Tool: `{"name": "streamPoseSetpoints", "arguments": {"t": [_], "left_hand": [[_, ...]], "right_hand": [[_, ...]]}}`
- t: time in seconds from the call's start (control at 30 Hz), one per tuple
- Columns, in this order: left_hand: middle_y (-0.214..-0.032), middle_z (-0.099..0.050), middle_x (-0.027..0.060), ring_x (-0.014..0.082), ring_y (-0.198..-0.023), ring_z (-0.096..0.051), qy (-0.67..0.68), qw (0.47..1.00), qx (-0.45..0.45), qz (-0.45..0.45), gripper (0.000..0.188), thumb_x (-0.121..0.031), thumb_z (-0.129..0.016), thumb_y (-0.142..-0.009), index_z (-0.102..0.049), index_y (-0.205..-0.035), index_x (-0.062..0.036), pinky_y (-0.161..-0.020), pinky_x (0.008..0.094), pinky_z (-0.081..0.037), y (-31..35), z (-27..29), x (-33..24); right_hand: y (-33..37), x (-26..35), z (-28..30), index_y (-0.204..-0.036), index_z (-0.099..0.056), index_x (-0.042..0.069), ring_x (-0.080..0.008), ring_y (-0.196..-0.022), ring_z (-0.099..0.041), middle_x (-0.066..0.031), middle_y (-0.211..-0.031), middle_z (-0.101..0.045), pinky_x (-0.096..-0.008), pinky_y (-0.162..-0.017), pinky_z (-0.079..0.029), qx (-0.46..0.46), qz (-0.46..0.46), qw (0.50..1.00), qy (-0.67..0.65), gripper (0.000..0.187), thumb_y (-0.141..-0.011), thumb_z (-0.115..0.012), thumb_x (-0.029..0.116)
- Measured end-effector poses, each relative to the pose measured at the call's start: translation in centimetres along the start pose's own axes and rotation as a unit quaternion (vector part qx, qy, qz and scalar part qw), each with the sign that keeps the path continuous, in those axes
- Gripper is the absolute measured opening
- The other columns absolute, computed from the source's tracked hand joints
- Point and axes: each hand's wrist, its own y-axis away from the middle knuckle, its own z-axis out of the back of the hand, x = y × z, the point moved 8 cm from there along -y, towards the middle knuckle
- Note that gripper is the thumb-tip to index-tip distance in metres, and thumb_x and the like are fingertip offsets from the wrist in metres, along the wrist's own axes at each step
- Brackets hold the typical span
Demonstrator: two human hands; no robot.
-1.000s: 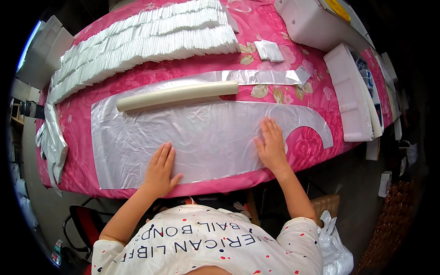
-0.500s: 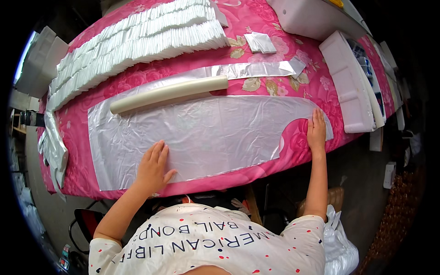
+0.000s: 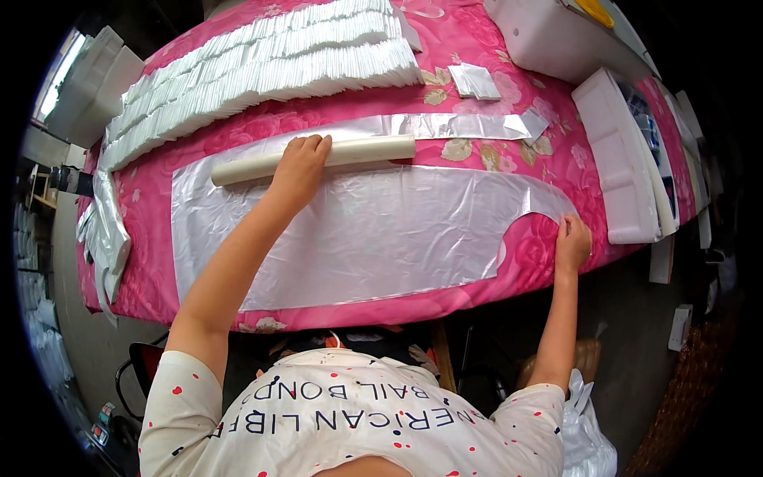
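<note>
A white, translucent plastic bag lies flat across the table, with a curved cut-out near its right end. Across its far side rests a long cream-coloured tube. My left hand is on this tube left of its middle, fingers bent over the top; the thumb is hidden. At the bag's narrow right end, my right hand pinches the plastic edge beside the cut-out. A folded plastic strip extends to the right beyond the tube.
Long rows of folded white packets fill the far left of the pink flowered tablecloth. A small white stack sits at the far middle. White foam boxes stand at the right, and crumpled plastic hangs over the left edge.
My left hand has moved from flat on the plastic bag, up and away, onto the tube. My right hand has gone from lying flat to pinching the bag's right end.
</note>
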Motion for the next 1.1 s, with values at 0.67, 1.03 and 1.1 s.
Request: {"name": "streamPoseSetpoints", "arguments": {"t": [0.67, 1.03, 1.1], "left_hand": [[-0.094, -0.064, 0.0086, 0.0146, -0.084, -0.062, 0.725, 0.6, 0.256, 0.22, 0.033, -0.019, -0.064, -0.085, -0.054, -0.111, 0.0003, -0.077, 0.0285, -0.051, 8.4, -2.5, -11.2], [-0.082, -0.063, 0.005, 0.0119, -0.073, -0.062, 0.632, 0.647, 0.188, 0.383, 0.016, -0.015, -0.061, -0.085, -0.059, -0.094, -0.0018, -0.065, 0.0252, -0.05, 15.7, -1.8, 3.1], [-0.081, -0.062, 0.0043, 0.0115, -0.073, -0.061, 0.6, 0.68, 0.179, 0.381, 0.015, -0.014, -0.06, -0.085, -0.059, -0.094, -0.0016, -0.065, 0.0249, -0.05, 17.3, -1.4, 5.6]], "right_hand": [[10.0, 29.5, 5.7, -0.091, -0.057, 0.002, -0.0261, -0.079, -0.06, -0.0114, -0.09, -0.062, -0.0344, -0.07, -0.047, 0.267, 0.175, 0.801, -0.506, 0.024, -0.073, -0.069, 0.011], [8.5, 17.4, -0.9, -0.125, -0.049, 0.005, -0.0316, -0.127, -0.034, -0.0152, -0.134, -0.043, -0.0538, -0.107, -0.014, 0.197, 0.121, 0.971, -0.069, 0.051, -0.086, -0.053, 0.037], [6.8, 13.8, -1.4, -0.127, -0.048, 0.005, -0.0312, -0.129, -0.033, -0.0153, -0.136, -0.042, -0.0546, -0.107, -0.011, 0.195, 0.071, 0.978, -0.013, 0.052, -0.087, -0.05, 0.039]]}}
